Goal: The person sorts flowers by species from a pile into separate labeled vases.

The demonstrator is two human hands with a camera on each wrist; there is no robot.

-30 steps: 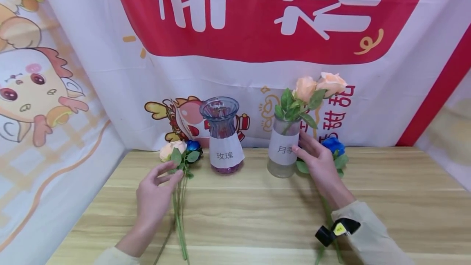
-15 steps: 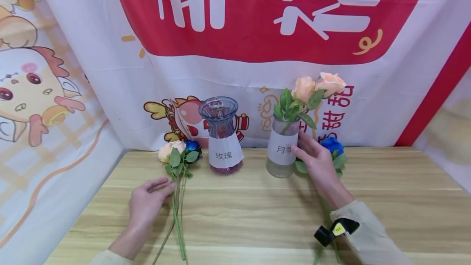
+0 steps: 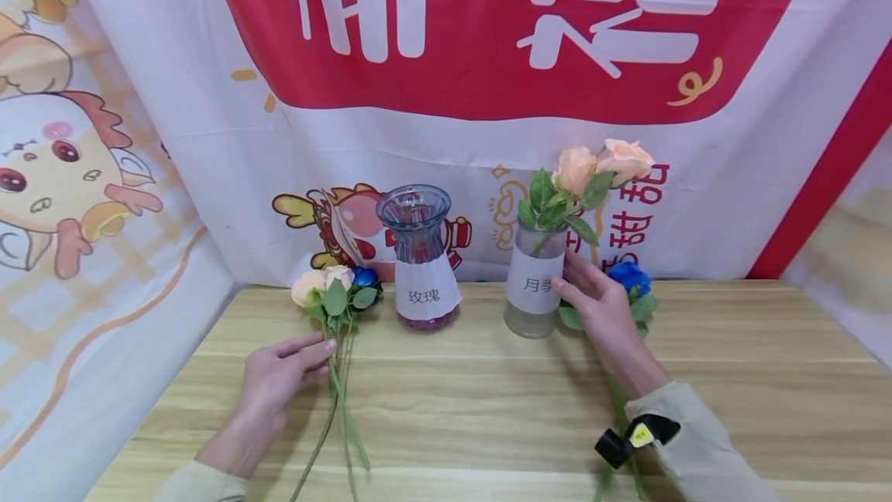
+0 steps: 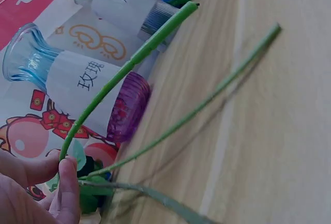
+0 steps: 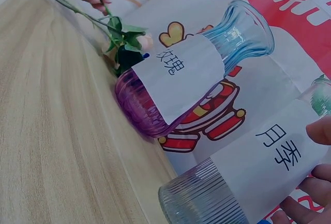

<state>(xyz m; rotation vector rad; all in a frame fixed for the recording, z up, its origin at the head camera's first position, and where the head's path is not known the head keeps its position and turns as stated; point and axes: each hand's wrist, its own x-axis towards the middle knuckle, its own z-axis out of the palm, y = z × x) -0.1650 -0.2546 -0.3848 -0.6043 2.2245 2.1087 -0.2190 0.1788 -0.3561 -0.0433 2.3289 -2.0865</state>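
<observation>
In the head view my left hand point(image 3: 282, 374) pinches the green stem point(image 4: 124, 71) of a pale peach rose point(image 3: 305, 289) between thumb and fingers; the stem's cut end tilts up off the table. Beside it lie another pale rose point(image 3: 339, 278) and a dark blue rose point(image 3: 365, 277), their stems toward me. My right hand point(image 3: 606, 320) holds the side of a clear glass vase point(image 3: 531, 322), thumb on its white paper label. Two peach roses point(image 3: 577, 169) with leaves stand in that vase. Between the hands stands a blue-to-purple glass vase point(image 3: 418, 238) with a label and no flowers.
Under and behind my right forearm lies a blue rose point(image 3: 630, 277), its stems running toward the front. The wood-grain table point(image 3: 446, 409) ends at a printed cloth backdrop point(image 3: 481, 138), close behind both vases. Another cloth point(image 3: 104, 293) rises at the left.
My left hand went from above the flower heads down to the stems and now pinches one. That pale rose has shifted left and its stem end has swung right. The right hand stays on the vase.
</observation>
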